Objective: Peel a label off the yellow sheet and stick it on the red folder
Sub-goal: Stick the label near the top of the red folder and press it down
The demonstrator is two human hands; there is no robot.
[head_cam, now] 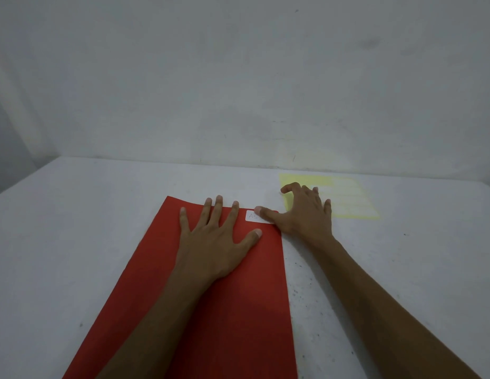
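Observation:
The red folder (238,310) lies flat on the white table, running from the near edge toward the middle. A white label (252,216) with handwriting sits on the folder's far right corner. My left hand (213,236) rests flat on the folder with fingers spread, just left of the label. My right hand (304,212) is beside the folder's right edge; its thumb presses on the label's right part and the other fingers are spread over the table. The yellow label sheet (350,201) lies behind the right hand, partly hidden by it.
The white table (88,228) ends at a grey wall (238,77) just behind the yellow sheet. The table's left edge shows at the far left. Small dark specks mark the surface right of the folder.

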